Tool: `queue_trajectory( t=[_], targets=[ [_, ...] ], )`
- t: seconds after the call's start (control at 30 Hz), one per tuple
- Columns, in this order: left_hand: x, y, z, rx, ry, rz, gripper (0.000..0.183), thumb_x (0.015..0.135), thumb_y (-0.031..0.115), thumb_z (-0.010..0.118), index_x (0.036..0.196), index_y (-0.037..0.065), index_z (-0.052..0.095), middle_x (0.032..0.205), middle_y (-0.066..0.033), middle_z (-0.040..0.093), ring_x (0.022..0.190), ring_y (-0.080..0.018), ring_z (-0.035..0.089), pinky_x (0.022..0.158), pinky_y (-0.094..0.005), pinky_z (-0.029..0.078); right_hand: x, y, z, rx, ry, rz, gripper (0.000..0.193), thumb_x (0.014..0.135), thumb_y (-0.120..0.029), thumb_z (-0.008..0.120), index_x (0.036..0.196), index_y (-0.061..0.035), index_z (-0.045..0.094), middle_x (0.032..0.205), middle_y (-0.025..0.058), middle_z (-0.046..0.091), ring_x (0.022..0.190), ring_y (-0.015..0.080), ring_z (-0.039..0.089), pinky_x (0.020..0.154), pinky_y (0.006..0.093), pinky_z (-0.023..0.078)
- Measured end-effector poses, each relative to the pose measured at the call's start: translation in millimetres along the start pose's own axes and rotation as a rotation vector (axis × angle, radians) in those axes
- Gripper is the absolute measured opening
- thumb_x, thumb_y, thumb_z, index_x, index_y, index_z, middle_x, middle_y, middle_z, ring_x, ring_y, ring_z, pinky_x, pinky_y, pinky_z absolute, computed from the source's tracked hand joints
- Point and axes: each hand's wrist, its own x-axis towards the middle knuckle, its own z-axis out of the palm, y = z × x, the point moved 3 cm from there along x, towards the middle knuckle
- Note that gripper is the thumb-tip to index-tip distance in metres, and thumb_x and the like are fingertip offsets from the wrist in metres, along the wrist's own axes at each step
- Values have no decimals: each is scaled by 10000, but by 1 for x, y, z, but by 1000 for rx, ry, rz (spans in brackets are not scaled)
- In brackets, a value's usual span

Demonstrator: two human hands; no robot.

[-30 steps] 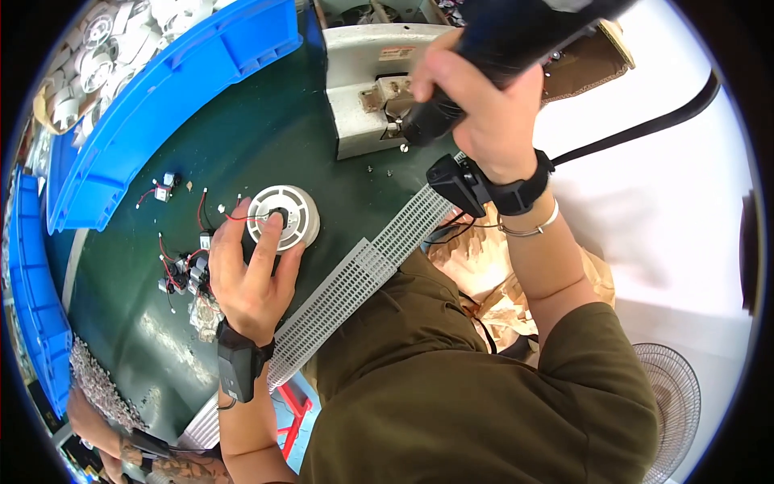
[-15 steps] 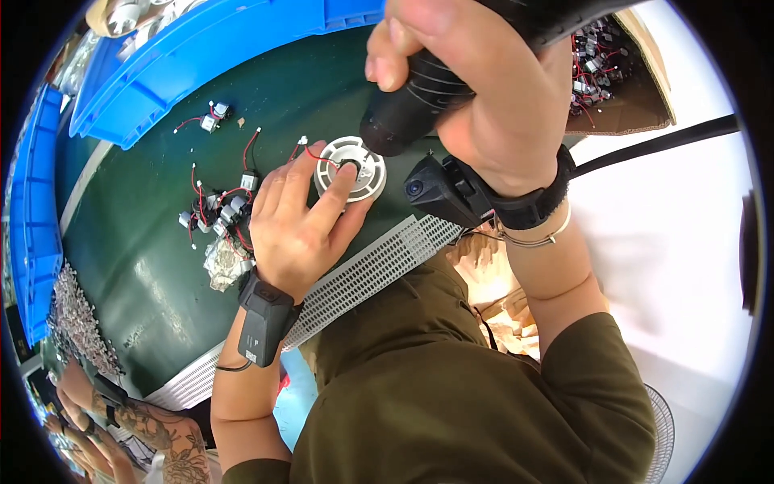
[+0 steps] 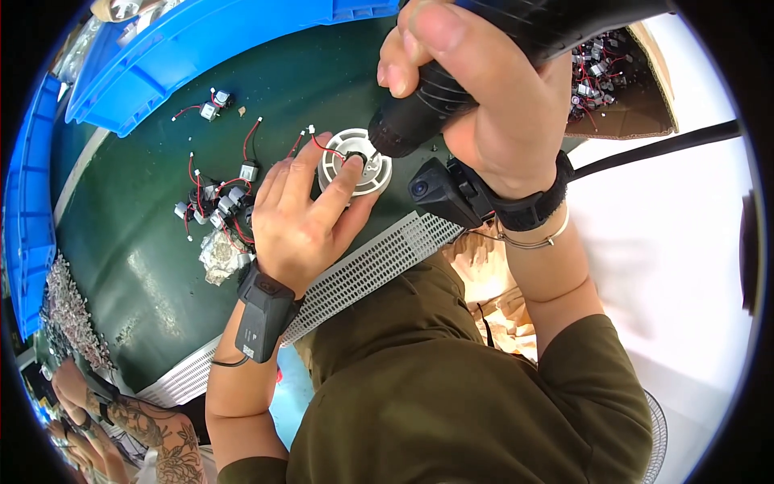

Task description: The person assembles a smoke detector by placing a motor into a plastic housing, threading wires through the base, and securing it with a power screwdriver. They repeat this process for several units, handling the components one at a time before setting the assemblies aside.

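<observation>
My left hand (image 3: 302, 211) is closed on a white round plastic housing (image 3: 385, 171), its index finger pressing a small dark motor (image 3: 355, 161) at the middle. Red and black wires with a white plug (image 3: 311, 130) come out beside that finger. A black power screwdriver (image 3: 419, 109) is wrapped in my right hand (image 3: 504, 97), tilted down to the left. Its thin bit meets the housing's inner face next to the motor; whether it sits in a screw is too small to tell. Left of my left hand lies a loose heap of small wired motors (image 3: 222, 206).
Blue bins (image 3: 161, 77) line the back and left of the green table (image 3: 153, 266). A cardboard box (image 3: 629, 121) of wired motors stands at the right. Small screws (image 3: 76, 315) are piled at far left, near a co-worker's tattooed arm (image 3: 153, 427). A white perforated strip (image 3: 363, 278) edges the table.
The screwdriver's nose has shifted slightly, and its bit now shows against the housing. The housing and my left hand sit a little further right in the picture.
</observation>
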Motion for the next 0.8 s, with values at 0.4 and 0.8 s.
queue_trajectory(
  t=[0.4,0.8],
  targets=[
    [-1,-2,0,3,-29,-13,361,673,221,786,988,103,656,1091,-158,591,786,-283,608,763,-412,515,-12,-5,0,-293,25,144,428,740,91,652,1115,77,448,735,10,591,626,51,532,593,192,422],
    [-1,-3,-1,-67,85,-78,323,622,194,808,906,113,677,1004,-121,608,902,-319,595,876,-490,448,-7,-15,0,-592,-242,-197,87,843,28,505,761,39,532,731,99,569,670,174,575,639,288,473]
  ],
)
